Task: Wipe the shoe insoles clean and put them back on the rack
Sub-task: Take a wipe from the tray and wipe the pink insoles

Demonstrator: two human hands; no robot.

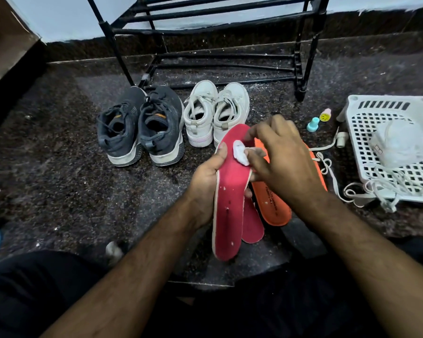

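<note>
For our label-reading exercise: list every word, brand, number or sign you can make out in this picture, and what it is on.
Orange insole: dark print along it, too small and blurred to read.
Small yellow bottle cap: a smiley-face sign, no words.
Package in white basket: a small reddish mark, unreadable.
Nothing else legible.

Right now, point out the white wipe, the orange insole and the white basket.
white wipe [241, 152], head view, on the crumpled wad pinched against the red insole.
orange insole [274, 206], head view, on its printed heel half on the floor.
white basket [386, 104], head view, on the slotted far rim.

Two bare forearms with dark hair, no sleeves, dark trousers [47, 284] over the knees
</note>
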